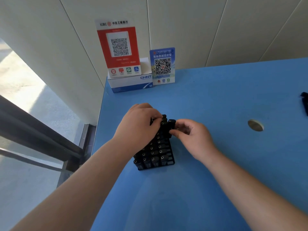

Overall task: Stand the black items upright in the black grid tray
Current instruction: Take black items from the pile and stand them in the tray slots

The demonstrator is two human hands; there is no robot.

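A black grid tray [171, 162] stands on the blue table [216, 164], near its left edge. Several black items [154, 153] with small round metal tops stand upright in its cells. My left hand [138, 125] lies over the tray's far left part, fingers curled onto the tops of items there. My right hand [191, 135] pinches one upright black item [171, 125] between thumb and fingers at the tray's far right corner. Whether that item sits in a cell is hidden.
A white CHNT box [131, 84] carries a red QR sign [119, 47] at the table's far left corner, with a blue QR sign [162, 65] beside it. A round cable hole [255, 125] lies at right. A black object [305, 102] pokes in at the right edge.
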